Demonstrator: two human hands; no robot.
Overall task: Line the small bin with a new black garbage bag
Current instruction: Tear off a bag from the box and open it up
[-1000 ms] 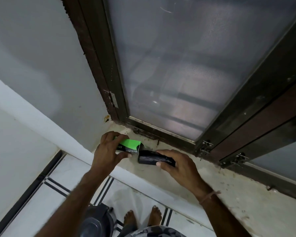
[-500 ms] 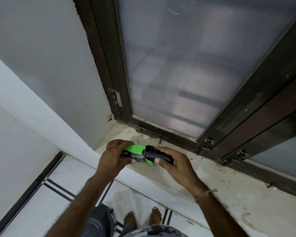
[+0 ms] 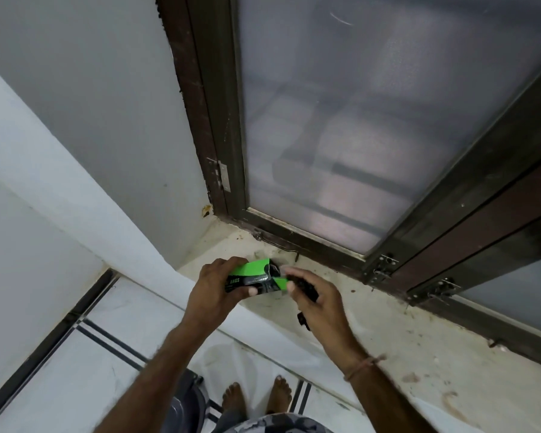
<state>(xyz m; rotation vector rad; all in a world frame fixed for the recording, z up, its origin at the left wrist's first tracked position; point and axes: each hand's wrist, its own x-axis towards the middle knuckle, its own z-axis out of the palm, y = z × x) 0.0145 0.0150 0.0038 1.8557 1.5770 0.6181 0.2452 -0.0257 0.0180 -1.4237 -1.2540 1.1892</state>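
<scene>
My left hand [image 3: 214, 290] is shut on a green and black box of garbage bags [image 3: 253, 275], held just above the window ledge with its end flaps open. My right hand [image 3: 317, 303] grips a black roll of bags [image 3: 305, 287] whose left end meets the box's open end. A bit of black plastic [image 3: 303, 320] sticks out below that palm. Down on the floor, a dark grey bin [image 3: 186, 401] shows beside my left forearm, which partly hides it.
A stained stone window ledge [image 3: 388, 332] runs to the right under a frosted window [image 3: 341, 135] with a dark frame and metal latches [image 3: 384, 267]. A white wall stands at the left. My bare feet [image 3: 256, 398] are on the white tiled floor.
The roll was apart from the box a second ago. My right hand has brought it leftward to the box's open end. Both hands have lifted slightly off the ledge.
</scene>
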